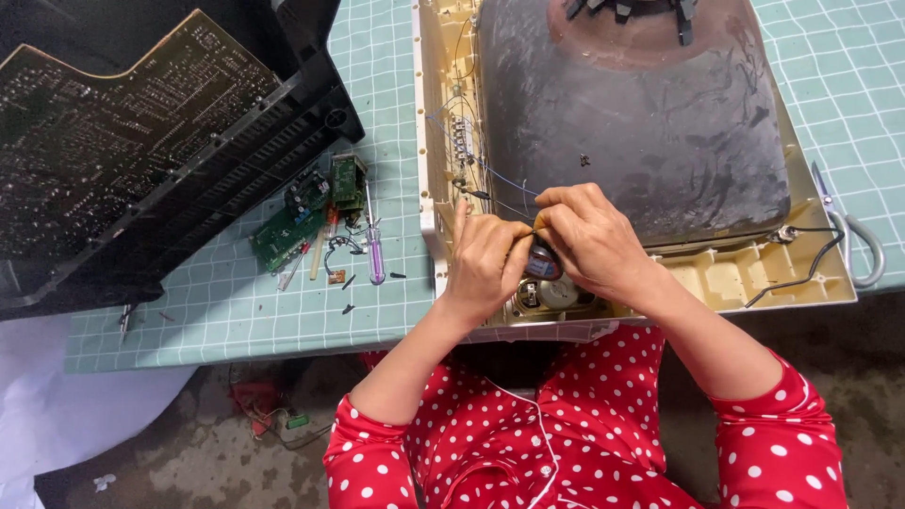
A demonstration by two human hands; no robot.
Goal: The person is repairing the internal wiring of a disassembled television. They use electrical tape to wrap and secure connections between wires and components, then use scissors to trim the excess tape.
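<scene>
Left hand: the left hand [485,262] sits at the lower rim of the cream television housing [745,278], fingers curled in and pinched against a small dark component [540,261], index finger raised.
Right hand: the right hand [589,236] meets it from three o'clock, fingers bent tight over the top of the same component, thumb tucked under.
Component: small, dark, roughly cylindrical, gripped between both hands just above a round speaker [547,294] set in the housing's lower edge; thin blue wires [500,179] run from it toward eleven o'clock.
Picture tube: the grey picture tube [641,123] lies face-down in the housing, at twelve o'clock from the hands.
Cable: a black cable [801,259] loops along the housing at three o'clock.
Scissors: grey-handled scissors [853,240] lie just beyond the housing's right rim.
Boards: small green circuit boards [306,212] lie on the checked table mat [236,311] at nine o'clock, a purple-handled screwdriver [375,250] beside them.
Back cover: a black back cover [236,160] with a large circuit board [113,141] resting on it fills ten o'clock.
Clothing: red sleeves with white dots.
</scene>
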